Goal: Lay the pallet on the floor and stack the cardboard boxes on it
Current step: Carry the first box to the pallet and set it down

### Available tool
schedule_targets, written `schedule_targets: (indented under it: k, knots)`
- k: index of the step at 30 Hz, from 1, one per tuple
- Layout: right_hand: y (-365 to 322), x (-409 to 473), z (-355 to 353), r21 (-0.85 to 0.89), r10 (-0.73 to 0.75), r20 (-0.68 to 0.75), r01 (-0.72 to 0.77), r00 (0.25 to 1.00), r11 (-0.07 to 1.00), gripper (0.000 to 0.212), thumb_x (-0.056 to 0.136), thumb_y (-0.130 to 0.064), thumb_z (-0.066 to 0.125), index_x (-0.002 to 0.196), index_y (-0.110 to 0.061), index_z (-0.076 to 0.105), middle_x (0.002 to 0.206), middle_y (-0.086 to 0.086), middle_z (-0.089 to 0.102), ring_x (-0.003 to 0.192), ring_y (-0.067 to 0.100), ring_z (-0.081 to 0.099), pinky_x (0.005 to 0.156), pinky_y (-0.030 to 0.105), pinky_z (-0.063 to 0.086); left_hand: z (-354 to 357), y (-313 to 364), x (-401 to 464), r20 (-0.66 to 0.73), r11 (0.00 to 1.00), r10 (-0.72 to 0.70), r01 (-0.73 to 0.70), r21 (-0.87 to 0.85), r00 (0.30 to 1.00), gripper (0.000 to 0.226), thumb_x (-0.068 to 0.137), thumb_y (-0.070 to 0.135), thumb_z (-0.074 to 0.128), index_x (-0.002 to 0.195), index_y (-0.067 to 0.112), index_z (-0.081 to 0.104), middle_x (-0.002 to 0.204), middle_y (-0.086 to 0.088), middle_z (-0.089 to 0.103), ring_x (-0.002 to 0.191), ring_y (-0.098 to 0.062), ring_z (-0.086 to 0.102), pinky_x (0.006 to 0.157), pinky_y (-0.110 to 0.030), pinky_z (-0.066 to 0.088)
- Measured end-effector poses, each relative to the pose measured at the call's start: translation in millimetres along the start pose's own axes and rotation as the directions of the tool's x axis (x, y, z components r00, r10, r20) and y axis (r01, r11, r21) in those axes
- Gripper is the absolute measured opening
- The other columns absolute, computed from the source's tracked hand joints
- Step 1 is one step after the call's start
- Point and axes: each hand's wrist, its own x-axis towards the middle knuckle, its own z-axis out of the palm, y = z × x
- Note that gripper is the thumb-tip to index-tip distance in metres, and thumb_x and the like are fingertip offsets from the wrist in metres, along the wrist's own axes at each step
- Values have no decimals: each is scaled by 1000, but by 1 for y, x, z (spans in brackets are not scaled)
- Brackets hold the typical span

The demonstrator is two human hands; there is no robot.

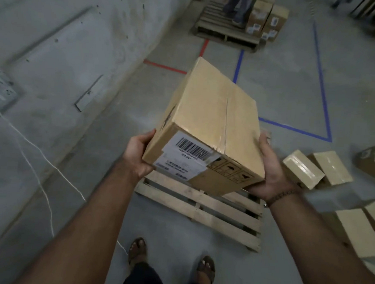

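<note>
While box (pixel 213 121) hangs tilted above pallet (pixel 201 209), left hand (pixel 138 159) clamps label-side edge, right hand (pixel 271 167) cups far corner. Pallet flat on floor, bare where visible. Risk: grip is edge-only w/ box tilted, could slip out or land skewed. More boxes (pixel 318 169) right of pallet.

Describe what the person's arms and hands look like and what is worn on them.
Both forearms are bare, with no sleeves in view and no gloves. The left hand wears nothing that shows: no ring, watch or band. The right hand is also ungloved, and its wrist carries a thin brown beaded bracelet with a small metal piece at one end.
</note>
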Motion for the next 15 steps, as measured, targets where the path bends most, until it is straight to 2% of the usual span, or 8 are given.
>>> schedule_targets:
  k: [2,4,6,9,11,13,14,15]
  knots:
    - [8,16,13,10,-22,-1,22,1000,1000,71,98,-69,56,149,-20,61,146,16,66,119,37,71,94,55,61,-11,18,18,-42,987,-8,15,160,999,44,110,29,36,116,6,73,129,-20,70,114,-37,65,117,-58,42]
    - [20,33,22,27,-5,-8,5,1000,1000,72,97,-70,60,150,-22,61,148,15,65,129,39,66,105,60,54,-21,37,36,-51,965,-6,19,262,999,42,110,26,34,117,7,71,119,-19,73,101,-35,71,96,-49,58]
    - [33,55,26,53,4,-18,-3,1000,999,73,95,-70,62,151,-23,61,150,15,64,138,41,59,114,63,44,-33,53,60,-58,916,-16,38,400,998,41,109,25,36,116,5,71,108,-18,75,92,-33,72,75,-40,62]
    - [49,96,23,102,-47,-55,52,997,993,69,99,-63,61,152,-19,60,150,15,64,141,40,57,117,62,42,-54,60,112,-36,810,33,-5,587,999,42,107,23,43,128,-4,66,119,-23,74,101,-39,71,81,-46,59]
    - [60,129,13,94,-88,-75,95,993,991,62,102,-54,62,152,-18,58,150,15,64,138,39,61,113,60,48,-73,50,156,-31,726,78,-36,686,996,37,108,25,48,131,2,66,121,-23,75,99,-37,75,76,-43,61]
    - [72,170,-9,69,-99,-125,108,987,992,57,102,-44,65,152,-16,58,149,15,65,131,37,66,107,56,54,-93,32,198,-52,640,150,-57,766,987,26,108,21,52,119,4,69,108,-20,77,85,-29,75,58,-28,59]
    - [80,193,-23,49,-97,-149,105,984,993,56,102,-39,65,151,-15,58,146,15,67,126,35,69,104,53,57,-102,22,216,-70,604,190,-60,795,979,21,107,19,55,107,6,71,100,-16,77,79,-26,72,53,-25,56]
    - [90,217,-37,25,-97,-162,102,982,994,55,101,-35,66,150,-14,58,142,14,69,120,33,72,101,50,59,-111,13,233,-89,581,225,-61,812,970,24,107,22,56,95,10,72,98,-16,77,76,-25,70,55,-26,55]
